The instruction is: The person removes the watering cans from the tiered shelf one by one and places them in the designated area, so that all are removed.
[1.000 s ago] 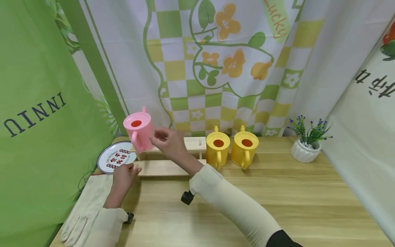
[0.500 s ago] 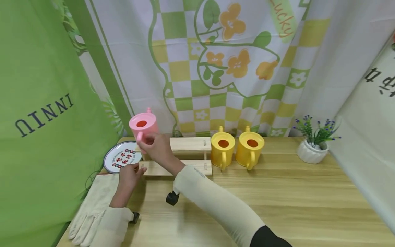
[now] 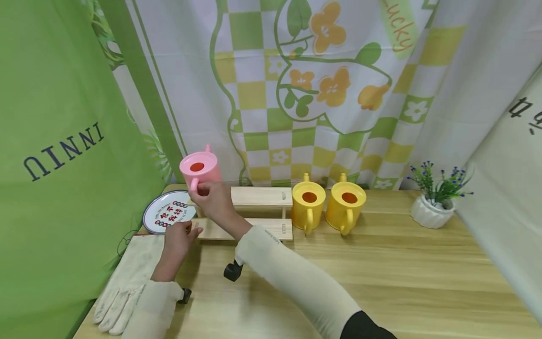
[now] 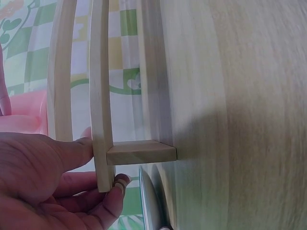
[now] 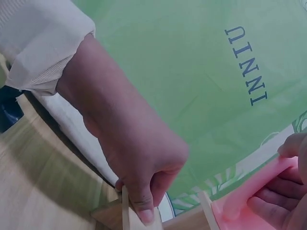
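Observation:
A pink watering can (image 3: 203, 167) with a spout at its back stands on the left end of the rear board of a low two-step wooden rack (image 3: 254, 196). My right hand (image 3: 217, 201) grips the can's front handle; in the right wrist view, fingers and thumb wrap the pink handle (image 5: 249, 187). At the rack's front left end, my left hand (image 3: 177, 242) pinches the lower front board (image 4: 100, 96) between thumb and fingers, clearly seen in the left wrist view. The can's base is partly hidden by the right hand.
Two yellow watering cans (image 3: 308, 202) stand at the rack's right end, handles forward. Left of the rack is a white plate with red lettering (image 3: 165, 212), and white gloves (image 3: 127, 282) lie in front of it. A potted plant (image 3: 433, 209) stands at right, curtains behind.
My right hand has moved left from beside the pink watering can and taken hold of its handle. The left hand keeps its place on the rack. The head view has shifted slightly left.

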Available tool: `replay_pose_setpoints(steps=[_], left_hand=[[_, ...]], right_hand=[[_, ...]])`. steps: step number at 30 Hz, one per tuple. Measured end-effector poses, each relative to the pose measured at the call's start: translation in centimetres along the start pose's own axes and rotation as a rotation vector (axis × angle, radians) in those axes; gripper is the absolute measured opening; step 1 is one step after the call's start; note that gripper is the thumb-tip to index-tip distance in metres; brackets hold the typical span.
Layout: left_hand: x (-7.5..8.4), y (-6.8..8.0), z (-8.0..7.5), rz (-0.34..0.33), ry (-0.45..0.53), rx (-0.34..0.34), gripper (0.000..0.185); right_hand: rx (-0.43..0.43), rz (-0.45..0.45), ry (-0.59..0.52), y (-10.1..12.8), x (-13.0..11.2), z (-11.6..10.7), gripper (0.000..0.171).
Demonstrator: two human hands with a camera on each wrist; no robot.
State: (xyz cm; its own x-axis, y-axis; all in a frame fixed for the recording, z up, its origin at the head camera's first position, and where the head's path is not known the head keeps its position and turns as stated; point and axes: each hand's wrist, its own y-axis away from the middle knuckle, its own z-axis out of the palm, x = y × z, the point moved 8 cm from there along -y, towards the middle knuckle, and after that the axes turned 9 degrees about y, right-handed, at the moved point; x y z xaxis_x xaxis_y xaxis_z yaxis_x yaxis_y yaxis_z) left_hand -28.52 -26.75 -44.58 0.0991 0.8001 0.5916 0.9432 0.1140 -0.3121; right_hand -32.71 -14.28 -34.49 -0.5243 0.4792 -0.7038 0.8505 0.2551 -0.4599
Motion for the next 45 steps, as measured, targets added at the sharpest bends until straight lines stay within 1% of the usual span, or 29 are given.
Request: replay_pose_setpoints(steps=[5,7,12,15,20,24,28,32,34,38,40,42,45], left_hand=[[-0.7,-0.1,0.2,-0.054,-0.008,-0.028,0.039],[-0.8,0.0,0.2,-0.057,-0.013,-0.028,0.039],[-0.5,0.0,0.2,-0.002,-0.012,0.002,0.041],[-0.4,-0.1,0.2,0.005,0.0,0.004,0.041],[-0.5,-0.1,0.3,-0.02,0.0,0.001,0.04],[-0.5,-0.2,0.4,-0.026,-0.025,-0.002,0.041],[-0.6,-0.2,0.4,-0.042,-0.035,-0.013,0.04],[-0.6,-0.1,0.5,-0.065,-0.03,-0.026,0.041],[-0.7,-0.1,0.7,-0.081,-0.035,-0.034,0.041],[-1.0,-0.1,0.9,-0.11,-0.051,-0.068,0.04],[-1.0,-0.1,0.9,-0.109,-0.06,-0.072,0.037],[-1.0,-0.1,0.9,-0.105,-0.068,-0.071,0.037],[-0.7,-0.1,0.9,-0.082,-0.065,-0.054,0.038]], right_hand=[[-0.033,0.005,0.035,0.0,-0.3,0.2,0.009],[-0.051,0.009,0.047,0.0,-0.3,0.3,0.01],[-0.049,0.008,0.1,-0.1,-0.4,0.2,0.014],[-0.03,0.004,0.128,-0.1,-0.3,0.0,0.015],[-0.037,0.02,0.105,0.0,-0.2,-0.3,0.008],[-0.048,0.016,0.046,0.4,-0.7,-1.3,0.016],[-0.017,-0.019,-0.014,0.8,-1.1,-3.2,0.018],[0.02,-0.063,-0.02,1.2,-0.8,-5.9,0.015],[0.026,-0.048,-0.005,1.4,-0.2,-7.2,0.015],[0.029,0.026,-0.006,1.8,1.6,-9.7,0.019],[0.046,0.04,-0.015,2.0,2.3,-11.0,0.019],[0.069,0.035,-0.028,2.1,3.0,-12.3,0.019],[0.091,0.037,-0.039,2.4,4.0,-14.1,0.02]])
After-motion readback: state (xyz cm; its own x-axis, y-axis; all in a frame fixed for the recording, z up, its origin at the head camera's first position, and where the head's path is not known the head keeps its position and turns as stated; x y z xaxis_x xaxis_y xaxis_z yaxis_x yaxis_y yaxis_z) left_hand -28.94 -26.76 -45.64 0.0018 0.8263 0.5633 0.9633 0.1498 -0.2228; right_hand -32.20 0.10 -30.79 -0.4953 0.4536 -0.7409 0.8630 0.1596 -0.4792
